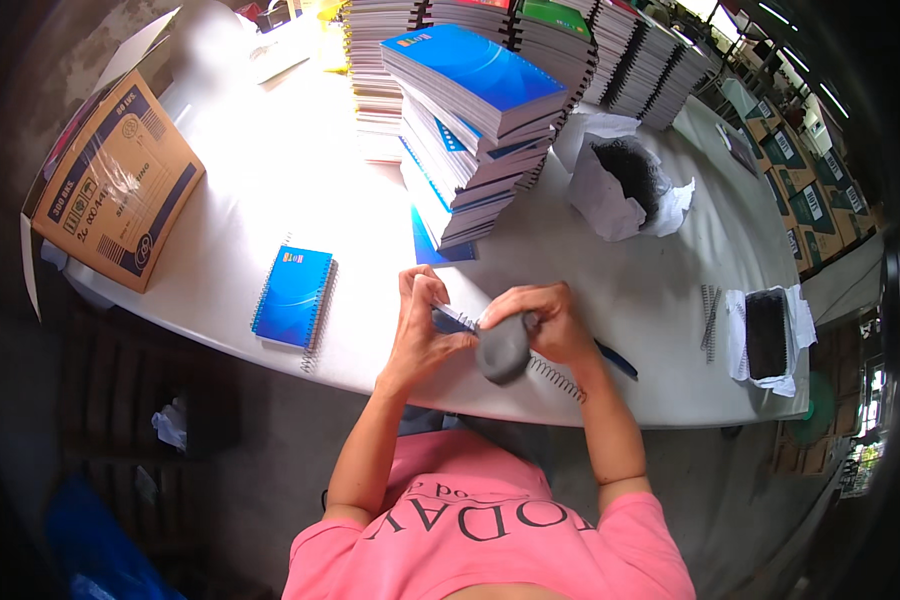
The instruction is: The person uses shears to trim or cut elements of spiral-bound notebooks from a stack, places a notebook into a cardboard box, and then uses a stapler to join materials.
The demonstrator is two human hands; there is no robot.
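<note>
Near the table's front edge, my left hand (417, 328) is closed on a small notebook (448, 318), pinching it by its edge. My right hand (552, 318) wraps round a dark grey, rounded tool (504, 352) held against the notebook's spine side; its exact kind does not show. A loose wire coil (558, 379) sticks out to the right below my right hand. Beside my right wrist lies a dark blue, slim-handled item (618, 361). To the left, a blue spiral notebook (293, 297) lies flat, with its coil end reaching past the cover.
A tall leaning stack of blue notebooks (470, 75) stands ahead, with more coil-bound stacks (630, 60) behind. Paper-wrapped bundles of black coils (625, 185) (767, 335) sit right, near loose coils (710, 322). An open cardboard box (120, 185) stands left; cartons (810, 200) are far right.
</note>
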